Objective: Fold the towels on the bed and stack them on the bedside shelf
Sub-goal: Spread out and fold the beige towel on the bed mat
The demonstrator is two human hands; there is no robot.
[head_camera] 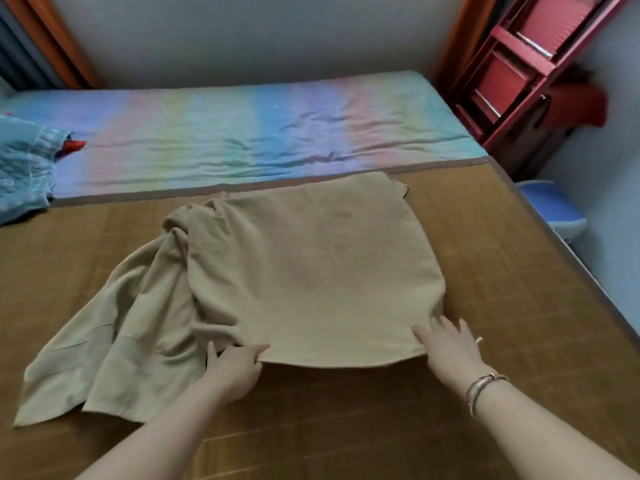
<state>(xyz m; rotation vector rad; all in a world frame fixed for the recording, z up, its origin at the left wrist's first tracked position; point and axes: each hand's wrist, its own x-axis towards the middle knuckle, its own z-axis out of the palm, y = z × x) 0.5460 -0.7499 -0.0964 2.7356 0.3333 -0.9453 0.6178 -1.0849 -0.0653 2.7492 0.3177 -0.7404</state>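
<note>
1. I am watching a large tan cloth towel [311,271] lying on the brown woven bed mat [485,410], toward its near edge.
2. The left hand [232,370] is pinching the towel's near hem with curled fingers; the right hand [450,344] is pressing the near right corner, fingers spread flat.
3. The bunched left half is risking a crooked, lumpy fold.
4. The pinned corner may be slipping if pulled unevenly.

Bare mat [485,237] right of towel [311,271]; bunched folds [145,306] clutter left; blue cloth [24,168] far left.
</note>
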